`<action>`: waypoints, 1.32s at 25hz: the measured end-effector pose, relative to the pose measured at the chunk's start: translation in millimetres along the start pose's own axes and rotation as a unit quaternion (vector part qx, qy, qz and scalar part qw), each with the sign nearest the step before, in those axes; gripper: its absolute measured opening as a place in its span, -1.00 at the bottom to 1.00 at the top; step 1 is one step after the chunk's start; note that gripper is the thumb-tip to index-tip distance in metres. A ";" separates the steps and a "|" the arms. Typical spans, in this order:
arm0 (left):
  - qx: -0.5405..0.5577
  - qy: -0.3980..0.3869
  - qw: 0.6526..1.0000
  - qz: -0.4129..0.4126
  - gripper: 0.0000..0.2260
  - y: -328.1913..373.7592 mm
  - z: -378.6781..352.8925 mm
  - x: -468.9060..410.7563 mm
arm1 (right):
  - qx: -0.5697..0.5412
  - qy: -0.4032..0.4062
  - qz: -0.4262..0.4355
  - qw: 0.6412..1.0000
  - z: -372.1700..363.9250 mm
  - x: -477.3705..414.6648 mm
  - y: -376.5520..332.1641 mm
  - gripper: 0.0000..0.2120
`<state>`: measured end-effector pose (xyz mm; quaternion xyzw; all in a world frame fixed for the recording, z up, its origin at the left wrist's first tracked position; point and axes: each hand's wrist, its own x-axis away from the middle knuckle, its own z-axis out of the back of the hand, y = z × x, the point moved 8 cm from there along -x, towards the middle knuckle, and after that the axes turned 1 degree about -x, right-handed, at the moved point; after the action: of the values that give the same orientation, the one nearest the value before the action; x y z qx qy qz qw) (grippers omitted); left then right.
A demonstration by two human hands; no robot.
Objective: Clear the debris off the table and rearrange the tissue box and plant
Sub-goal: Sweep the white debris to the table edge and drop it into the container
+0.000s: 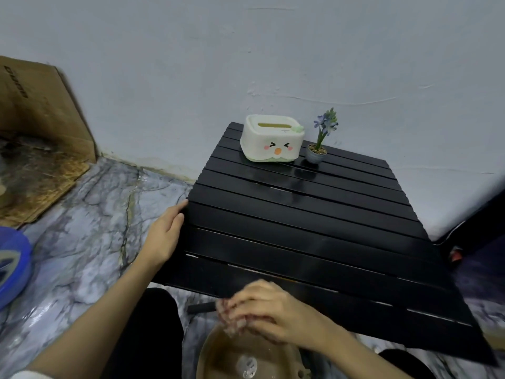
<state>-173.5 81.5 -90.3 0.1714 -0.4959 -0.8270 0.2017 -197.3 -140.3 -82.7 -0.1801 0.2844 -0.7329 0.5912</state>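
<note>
A black slatted table (300, 214) stands against the wall. At its far edge sits a cream tissue box (272, 139) with a cartoon face. Just right of it stands a small potted plant (318, 149) with blue flowers. My left hand (164, 233) rests on the table's left edge, fingers laid against the slats. My right hand (262, 310) is curled shut around a crumpled pale wad with red marks (228, 315), blurred, held over a brown bin (226, 351) below the table's near edge.
A cardboard sheet (41, 105) leans on the wall at the left. A blue basin (11, 266) sits at the left edge on the marbled floor. A white mattress (464, 192) borders the table's right side. My dark-clothed knees flank the bin.
</note>
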 end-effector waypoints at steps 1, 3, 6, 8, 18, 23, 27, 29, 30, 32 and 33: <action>-0.010 -0.004 1.000 -0.002 -0.66 0.6 -1.2 0.2 | -0.012 0.020 -0.035 0.999 8.9 18.5 5.6 -0.72; -0.027 -0.009 1.000 -0.003 -0.66 0.6 -2.5 0.3 | -0.046 0.132 -0.120 0.983 50.6 55.3 27.9 -0.79; -0.041 -0.015 0.999 -0.006 -0.65 -1.4 -4.0 -1.3 | -0.032 0.377 -0.254 0.890 133.6 126.1 79.0 -0.63; -0.044 -0.019 0.999 -0.010 -0.65 -2.4 -4.7 -2.7 | 0.047 0.435 -0.387 0.812 157.2 166.3 121.0 -0.75; -0.038 -0.021 0.999 -0.023 -0.66 -2.9 -4.6 -3.1 | 0.145 0.316 -0.383 0.856 102.1 -37.9 128.6 -0.64; -0.036 -0.017 0.999 -0.025 -0.66 -3.3 -4.6 -4.6 | 0.110 0.116 -0.102 0.982 29.7 -122.8 55.1 -0.61; -0.039 -0.015 0.999 -0.024 -0.67 -2.5 -4.6 -4.4 | 0.080 0.021 0.008 0.997 -4.0 -100.3 13.8 -0.64; -0.035 -0.009 0.999 -0.020 -0.67 -1.3 -3.3 -3.0 | 0.054 0.011 0.025 0.998 -8.6 -78.3 1.8 -0.66; -0.034 -0.008 0.999 -0.018 -0.66 0.1 -3.4 -2.1 | 0.047 0.008 0.033 0.998 -10.8 -64.7 -2.3 -0.67; -0.032 -0.005 0.999 -0.016 -0.66 2.6 -2.9 -0.1 | 0.060 -0.013 0.050 0.997 -17.8 -33.4 -7.2 -0.69; -0.030 -0.005 0.999 -0.017 -0.66 4.1 -3.3 0.7 | 0.073 -0.020 0.047 0.996 -18.3 -15.0 -6.3 -0.70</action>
<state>-171.8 76.9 -88.2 0.1693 -0.4688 -0.8458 0.1904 -209.6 -121.2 -91.8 -0.1375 0.2264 -0.7194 0.6421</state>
